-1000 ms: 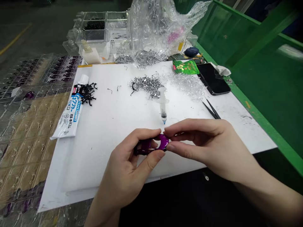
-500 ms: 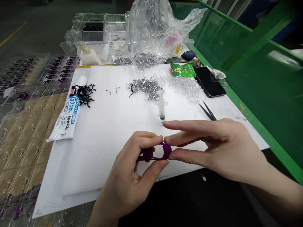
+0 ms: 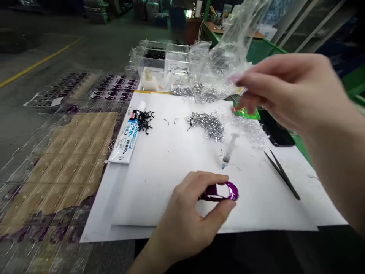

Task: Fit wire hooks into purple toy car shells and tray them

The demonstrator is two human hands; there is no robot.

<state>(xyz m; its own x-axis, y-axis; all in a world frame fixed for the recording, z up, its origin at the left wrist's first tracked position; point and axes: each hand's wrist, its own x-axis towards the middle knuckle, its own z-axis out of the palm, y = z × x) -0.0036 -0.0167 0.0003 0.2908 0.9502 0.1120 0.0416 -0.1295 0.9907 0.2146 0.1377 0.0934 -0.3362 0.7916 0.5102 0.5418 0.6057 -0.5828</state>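
A glossy purple ring-shaped part (image 3: 233, 191) is pinched between the thumb and fingers of my left hand (image 3: 194, 213), low over the white board (image 3: 154, 190). My right hand (image 3: 296, 87) is raised at the upper right, in front of the green packet (image 3: 246, 111) and the clear plastic bag (image 3: 225, 57). Its fingers are bent and blurred, and whether they hold anything is unclear. Beyond my left hand lies a syringe with a blue tip (image 3: 229, 151). Dark tweezers (image 3: 282, 173) rest to its right.
A glue tube (image 3: 125, 140) lies at the left, black strands (image 3: 145, 121) against it. Silvery strands (image 3: 209, 125) are heaped mid-board. Behind stand a divided clear box (image 3: 178, 57) and a white bottle (image 3: 149, 83). A phone (image 3: 278, 131) lies right; clear trays (image 3: 65, 156) lie left.
My right hand has let go of the purple part and moved up and to the right, towards the plastic bag. My left hand still grips the part. The view has shifted left and up.
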